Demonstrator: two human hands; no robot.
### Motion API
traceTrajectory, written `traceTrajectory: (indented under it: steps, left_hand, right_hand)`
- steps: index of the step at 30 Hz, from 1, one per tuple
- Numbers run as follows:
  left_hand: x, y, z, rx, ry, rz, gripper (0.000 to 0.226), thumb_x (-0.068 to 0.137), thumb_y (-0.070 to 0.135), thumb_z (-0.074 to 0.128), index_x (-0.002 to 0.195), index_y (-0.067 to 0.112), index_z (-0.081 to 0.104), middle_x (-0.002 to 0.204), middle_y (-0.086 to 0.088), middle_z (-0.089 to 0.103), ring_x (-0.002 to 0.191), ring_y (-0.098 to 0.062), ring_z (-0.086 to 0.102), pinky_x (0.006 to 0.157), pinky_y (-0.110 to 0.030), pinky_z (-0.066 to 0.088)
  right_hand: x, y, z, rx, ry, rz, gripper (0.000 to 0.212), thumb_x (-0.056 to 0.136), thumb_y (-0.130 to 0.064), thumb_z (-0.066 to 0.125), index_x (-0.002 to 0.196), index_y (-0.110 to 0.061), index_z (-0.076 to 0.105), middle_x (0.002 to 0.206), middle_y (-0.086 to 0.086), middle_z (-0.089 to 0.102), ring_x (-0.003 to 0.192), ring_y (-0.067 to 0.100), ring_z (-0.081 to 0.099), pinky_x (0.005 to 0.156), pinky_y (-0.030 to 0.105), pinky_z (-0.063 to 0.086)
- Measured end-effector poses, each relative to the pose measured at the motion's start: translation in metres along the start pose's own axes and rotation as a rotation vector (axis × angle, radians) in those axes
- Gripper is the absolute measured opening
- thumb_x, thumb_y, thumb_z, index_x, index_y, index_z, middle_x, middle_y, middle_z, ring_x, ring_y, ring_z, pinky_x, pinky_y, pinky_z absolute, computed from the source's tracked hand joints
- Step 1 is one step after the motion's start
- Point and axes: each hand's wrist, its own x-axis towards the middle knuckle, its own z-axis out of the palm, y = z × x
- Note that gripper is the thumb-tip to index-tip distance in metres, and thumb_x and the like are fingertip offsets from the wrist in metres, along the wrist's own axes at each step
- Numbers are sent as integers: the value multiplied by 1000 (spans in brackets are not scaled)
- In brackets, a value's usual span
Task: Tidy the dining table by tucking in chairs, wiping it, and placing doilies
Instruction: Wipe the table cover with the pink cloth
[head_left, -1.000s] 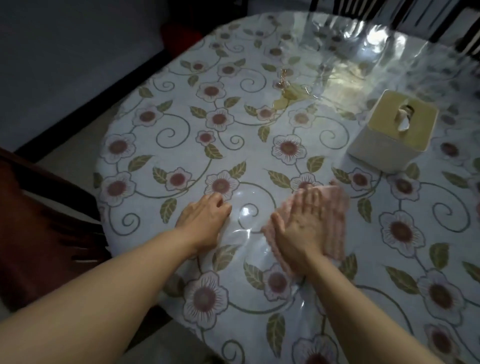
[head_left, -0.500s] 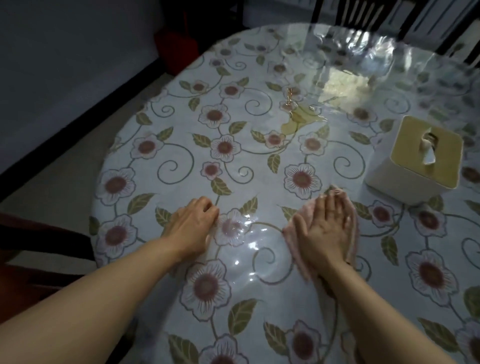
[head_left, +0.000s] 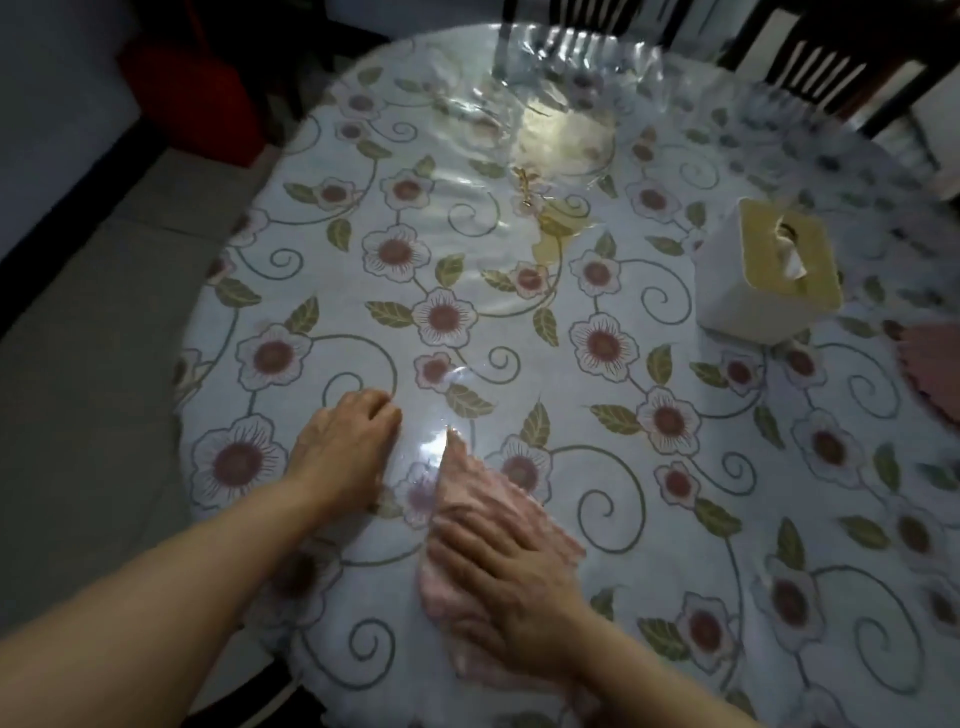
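Pink wiping cloth (head_left: 483, 499) is pressed flat onto the round floral-covered dining table (head_left: 571, 312) by the right hand (head_left: 511, 582), whose fingers are laid out straight on it. The left hand (head_left: 345, 441) is rested beside it on the tabletop, fingers loosely bent, nothing held. A white tissue box (head_left: 763, 280) is seen farther right, and a pink doily (head_left: 935, 369) at the right edge.

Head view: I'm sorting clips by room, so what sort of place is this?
Probably a home dining room: a round table under a floral cover, slat-backed chairs at its far side, a tissue box on it.
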Motion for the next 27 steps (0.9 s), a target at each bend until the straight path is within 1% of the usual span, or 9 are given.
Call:
traceTrajectory:
  steps: [4, 5, 8, 12, 14, 19, 21, 23, 27]
  left_hand:
    - [-2, 2, 5, 56, -9, 50, 43, 69, 16, 61, 110, 13, 47, 125, -9, 43, 108, -28, 42, 83, -38, 42]
    - [-3, 4, 7, 56, -8, 57, 42, 69, 17, 62, 108, 13, 48, 123, -10, 43, 107, -28, 42, 80, -38, 42]
    - [-3, 14, 12, 33, -3, 99, 38, 69, 19, 65, 102, 13, 49, 120, -10, 44, 102, -29, 42, 74, -37, 40]
    - [2, 34, 18, -9, 0, 164, 27, 73, 22, 59, 97, 14, 49, 115, -10, 45, 100, -30, 42, 77, -40, 42]
    - [8, 41, 18, -14, -26, 200, 29, 72, 21, 57, 99, 15, 50, 120, -9, 44, 102, -30, 42, 79, -42, 43]
    - [27, 29, 13, 9, -27, 197, 38, 69, 20, 60, 106, 19, 50, 129, -8, 44, 109, -28, 44, 81, -40, 44]
    - [37, 14, 8, 18, -12, 129, 49, 72, 23, 61, 119, 21, 45, 137, -6, 37, 117, -26, 39, 87, -38, 42]
    - [48, -2, 3, 18, -6, 77, 54, 76, 24, 57, 127, 22, 40, 141, -5, 34, 122, -26, 37, 92, -40, 41]
    - [68, -36, -10, 22, 13, 42, 40, 81, 26, 54, 120, 20, 47, 139, -6, 38, 121, -26, 39, 93, -42, 41]
  right_hand:
    - [-22, 47, -14, -71, 44, 668, 73, 91, -56, 5, 150, -13, -5, 158, 9, -17, 146, 23, -16, 119, 44, -3]
    - [-25, 47, -13, -59, 30, 750, 76, 89, -57, 2, 149, -12, -10, 156, 11, -21, 144, 24, -21, 119, 44, -7]
    - [-26, 11, 0, 33, 18, 695, 78, 91, -54, 15, 149, -9, -13, 156, 15, -22, 143, 27, -24, 116, 45, -14]
    - [-37, -28, 12, 61, 6, 275, 72, 94, -50, 33, 151, -9, 16, 159, 13, 8, 147, 32, 2, 114, 53, 11]
    - [-40, -11, 10, 52, 74, 251, 70, 94, -54, 33, 150, -13, 22, 159, 8, 14, 147, 29, 9, 116, 50, 13]
    - [-25, 81, -7, 102, 252, 920, 83, 87, -65, 14, 151, -15, -5, 160, 5, -14, 145, 18, -17, 116, 35, -17]
    - [-10, 122, -14, 141, 272, 1106, 84, 86, -67, 12, 150, -17, -9, 159, 4, -16, 145, 19, -17, 115, 39, -19]
    - [11, 152, -22, 171, 263, 1193, 83, 90, -66, 17, 150, -14, -9, 159, 9, -13, 146, 24, -14, 116, 46, -14]
    - [76, 159, -29, 152, 205, 1195, 86, 91, -65, 14, 147, -7, -14, 157, 19, -16, 144, 31, -19, 117, 48, -10]
